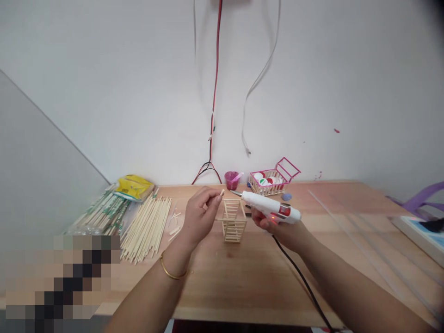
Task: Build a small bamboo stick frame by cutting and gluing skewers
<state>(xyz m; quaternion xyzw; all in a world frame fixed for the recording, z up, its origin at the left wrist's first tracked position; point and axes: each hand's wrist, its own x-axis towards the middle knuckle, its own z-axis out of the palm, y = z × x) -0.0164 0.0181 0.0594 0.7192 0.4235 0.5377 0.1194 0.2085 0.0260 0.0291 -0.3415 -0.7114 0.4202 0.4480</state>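
Standing between hands: stick frame (234,221); left hand (199,215) pinches short stick (222,192), right hand (277,226) grips glue gun (270,207).

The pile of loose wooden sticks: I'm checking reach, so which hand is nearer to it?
Left. The left hand is just right of the pile of loose wooden sticks; the right hand, holding the glue gun, is beyond the stick frame.

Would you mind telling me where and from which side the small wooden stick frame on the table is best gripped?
Probably grip the stick frame by two opposite upright corner posts, coming from above: it stands upright and open-topped, and its thin rungs look fragile.
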